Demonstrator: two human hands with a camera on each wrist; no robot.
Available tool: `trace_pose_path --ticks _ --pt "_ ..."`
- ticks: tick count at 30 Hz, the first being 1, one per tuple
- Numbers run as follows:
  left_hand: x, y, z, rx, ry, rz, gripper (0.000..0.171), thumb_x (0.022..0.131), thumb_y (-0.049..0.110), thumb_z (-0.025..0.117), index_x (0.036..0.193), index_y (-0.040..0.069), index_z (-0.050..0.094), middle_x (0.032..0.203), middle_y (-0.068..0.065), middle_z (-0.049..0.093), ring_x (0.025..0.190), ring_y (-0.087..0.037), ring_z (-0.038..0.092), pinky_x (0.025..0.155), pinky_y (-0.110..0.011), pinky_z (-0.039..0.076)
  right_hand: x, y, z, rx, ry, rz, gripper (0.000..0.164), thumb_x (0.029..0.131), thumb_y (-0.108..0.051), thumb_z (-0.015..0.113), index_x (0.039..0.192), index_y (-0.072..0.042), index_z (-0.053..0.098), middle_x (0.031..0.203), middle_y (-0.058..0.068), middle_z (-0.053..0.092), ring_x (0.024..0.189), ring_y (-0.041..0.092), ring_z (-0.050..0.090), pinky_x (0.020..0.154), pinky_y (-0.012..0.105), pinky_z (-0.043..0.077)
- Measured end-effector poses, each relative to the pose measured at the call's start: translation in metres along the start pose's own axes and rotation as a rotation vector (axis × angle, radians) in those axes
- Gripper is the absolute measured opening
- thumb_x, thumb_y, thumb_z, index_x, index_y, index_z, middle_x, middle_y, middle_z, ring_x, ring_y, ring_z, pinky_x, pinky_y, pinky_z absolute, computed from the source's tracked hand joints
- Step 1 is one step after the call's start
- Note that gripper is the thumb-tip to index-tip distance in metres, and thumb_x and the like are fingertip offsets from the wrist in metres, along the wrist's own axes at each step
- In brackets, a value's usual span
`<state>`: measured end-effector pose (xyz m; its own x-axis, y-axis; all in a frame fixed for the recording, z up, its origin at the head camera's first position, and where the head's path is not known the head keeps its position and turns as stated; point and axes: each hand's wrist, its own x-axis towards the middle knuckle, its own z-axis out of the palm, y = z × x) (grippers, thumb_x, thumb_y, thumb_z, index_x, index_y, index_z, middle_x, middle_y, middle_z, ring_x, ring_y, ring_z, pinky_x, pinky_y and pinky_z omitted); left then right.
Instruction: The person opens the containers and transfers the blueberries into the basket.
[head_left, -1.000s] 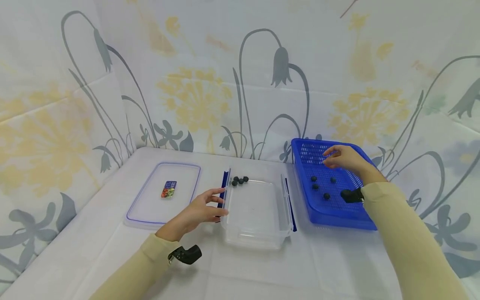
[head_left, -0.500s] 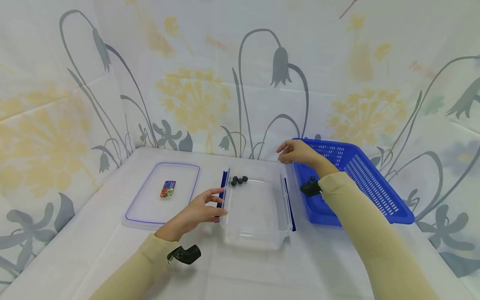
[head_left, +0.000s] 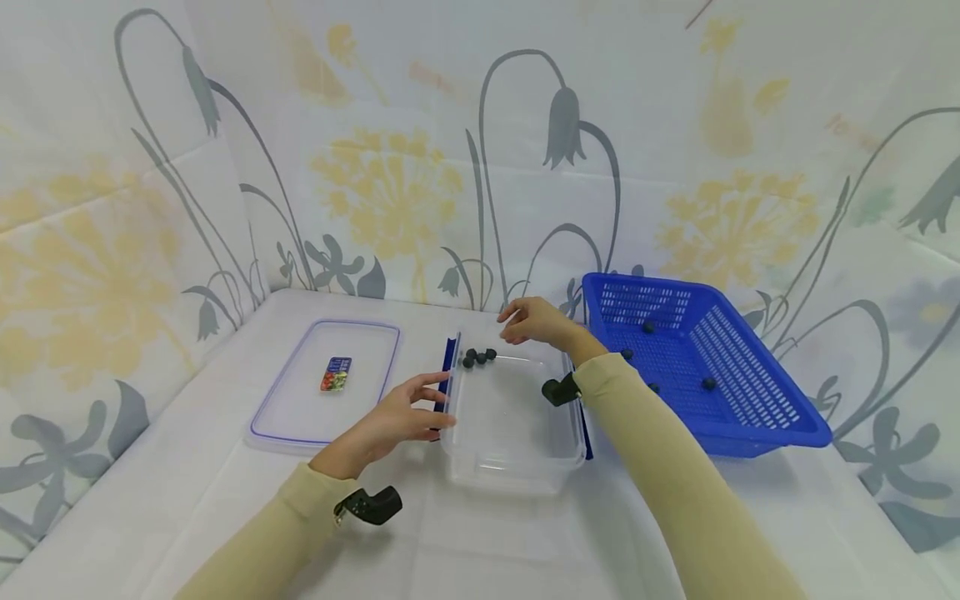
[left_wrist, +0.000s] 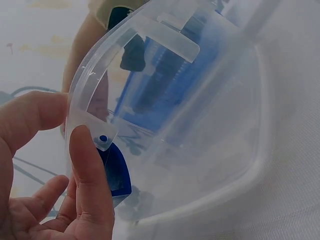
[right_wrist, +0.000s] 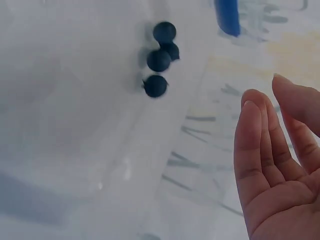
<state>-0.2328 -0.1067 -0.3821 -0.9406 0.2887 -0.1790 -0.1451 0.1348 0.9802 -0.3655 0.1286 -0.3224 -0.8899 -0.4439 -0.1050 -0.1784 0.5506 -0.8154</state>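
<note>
In the head view my left hand (head_left: pixel 397 417) is at the left side of a clear plastic food container (head_left: pixel 495 479), with thumb and fingers spread along it. The left wrist view shows the thumb in front of a blue latch flap (left_wrist: pixel 117 170) and the index fingertip against the rim. My right hand (head_left: pixel 542 323) hovers over the container's far end, fingers bent toward the thumb; nothing shows between them in the right wrist view. Several dark blueberries (head_left: pixel 480 357) cluster in the container's far left corner. One blueberry (right_wrist: pixel 155 86) sits at the end of that row.
A blue plastic basket (head_left: pixel 780 429) stands to the right with several blueberries, one blueberry (head_left: pixel 708 383) near its middle. The clear lid (head_left: pixel 300 412), edged in blue and bearing a label (head_left: pixel 335 374), lies left. A floral cloth (head_left: pixel 405 208) hangs behind the table.
My right hand has moved left from over the basket to above the container's far end. Blueberries in the basket lie in different spots. The left hand has stayed in place.
</note>
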Motion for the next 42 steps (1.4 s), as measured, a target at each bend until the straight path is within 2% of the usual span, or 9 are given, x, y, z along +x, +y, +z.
trace_pose_path --ticks 2,7,10,16,21,26,31,38,42 --pt "0.000 -0.001 0.000 -0.002 -0.003 -0.001 0.068 0.081 0.004 0.071 0.140 0.015 0.040 0.117 -0.014 0.048 0.084 -0.020 0.059 0.078 -0.038 0.054 0.004 0.003 0.009 0.014 -0.011 0.012 0.028 0.085 -0.001 0.064 0.111 0.005 0.056 0.091 0.014 0.061 0.089 0.035 0.060 0.085 0.042 0.050" --pt "0.000 -0.002 0.001 -0.010 -0.009 0.006 0.069 0.080 0.004 0.072 0.140 0.014 0.041 0.116 -0.014 0.049 0.085 -0.020 0.060 0.078 -0.039 0.054 0.010 0.011 0.026 -0.009 0.002 0.058 0.033 0.084 0.001 0.065 0.114 0.009 0.055 0.089 0.013 0.062 0.077 0.022 0.060 0.082 0.041 0.051" --pt "0.000 -0.002 0.002 -0.012 -0.014 0.013 0.069 0.080 0.004 0.072 0.140 0.013 0.040 0.116 -0.014 0.049 0.085 -0.020 0.061 0.078 -0.039 0.054 0.012 0.017 0.031 -0.075 0.010 0.087 0.034 0.082 0.003 0.065 0.115 0.008 0.056 0.087 0.012 0.062 0.070 0.016 0.059 0.077 0.036 0.053" --pt "-0.001 0.000 0.002 0.001 -0.002 0.011 0.070 0.079 0.004 0.073 0.140 0.014 0.040 0.116 -0.014 0.049 0.085 -0.020 0.060 0.077 -0.038 0.054 0.017 0.026 0.036 -0.275 -0.021 0.135 0.040 0.080 0.002 0.065 0.119 0.001 0.058 0.088 0.011 0.059 0.071 0.016 0.058 0.070 0.027 0.052" --pt "-0.001 0.000 0.001 -0.003 0.001 0.009 0.070 0.079 0.004 0.073 0.140 0.014 0.041 0.115 -0.013 0.050 0.085 -0.020 0.060 0.078 -0.038 0.054 0.021 0.032 0.037 -0.333 -0.065 0.192 0.046 0.082 0.003 0.064 0.127 -0.003 0.054 0.085 0.010 0.060 0.070 0.016 0.059 0.068 0.026 0.053" --pt "0.000 -0.001 0.000 -0.009 0.002 0.005 0.069 0.079 0.005 0.073 0.140 0.015 0.041 0.116 -0.013 0.049 0.085 -0.021 0.061 0.077 -0.038 0.054 0.022 0.033 0.038 -0.365 -0.056 0.193 0.040 0.082 0.002 0.064 0.121 -0.004 0.055 0.080 0.009 0.059 0.068 0.015 0.057 0.066 0.025 0.052" --pt "0.000 -0.002 -0.002 -0.009 0.009 0.005 0.069 0.079 0.004 0.073 0.139 0.014 0.042 0.116 -0.014 0.049 0.085 -0.021 0.060 0.077 -0.038 0.054 0.023 0.030 0.042 -0.422 -0.086 0.167 0.044 0.080 0.001 0.065 0.122 -0.006 0.057 0.079 0.007 0.057 0.067 0.015 0.053 0.063 0.024 0.048" --pt "0.000 -0.002 -0.002 -0.010 0.019 0.002 0.069 0.078 0.004 0.074 0.139 0.014 0.042 0.116 -0.013 0.049 0.085 -0.021 0.060 0.077 -0.038 0.054 0.024 0.028 0.043 -0.482 -0.095 0.170 0.026 0.076 0.005 0.065 0.100 -0.005 0.064 0.080 0.007 0.057 0.068 0.016 0.052 0.061 0.023 0.045" --pt "0.001 -0.002 -0.002 -0.015 0.016 0.004 0.069 0.079 0.003 0.073 0.139 0.014 0.042 0.116 -0.014 0.049 0.085 -0.021 0.060 0.078 -0.038 0.054 0.024 0.029 0.039 -0.427 -0.082 0.148 0.019 0.077 0.003 0.068 0.095 -0.003 0.064 0.081 0.007 0.059 0.068 0.015 0.057 0.063 0.024 0.050"
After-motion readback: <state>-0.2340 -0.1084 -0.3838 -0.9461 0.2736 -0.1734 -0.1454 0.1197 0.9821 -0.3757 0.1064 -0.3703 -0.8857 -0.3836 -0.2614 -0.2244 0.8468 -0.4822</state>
